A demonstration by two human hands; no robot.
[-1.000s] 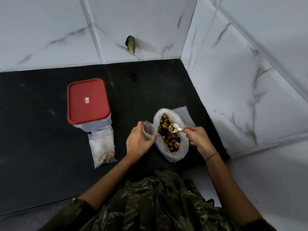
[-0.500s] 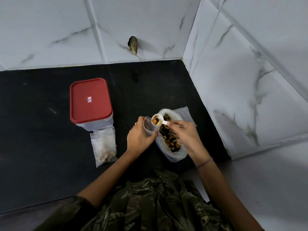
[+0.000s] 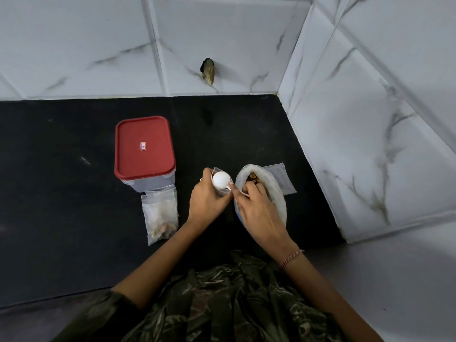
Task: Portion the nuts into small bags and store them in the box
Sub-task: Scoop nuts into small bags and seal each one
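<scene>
Two hands meet at the middle of the black worktop [image 3: 74,193]. Off to the left stands the box [image 3: 144,146], its red lid on. Just in front of it, on the near side, lies a filled small bag [image 3: 161,215], with nuts gathered at its near end. Moving right, the left hand [image 3: 209,201] is curled round an open clear bag [image 3: 223,192] and holds it upright. Right over the bag's mouth sits the white spoon [image 3: 219,180], bowl turned face down. The right hand [image 3: 259,213] pinches the spoon's handle between its fingertips and reaches across the big white bag [image 3: 280,196]. That bag lies open with dark nuts [image 3: 253,180] showing at its far end. Further right, a flat empty bag [image 3: 281,178] is tucked partly under the big one.
</scene>
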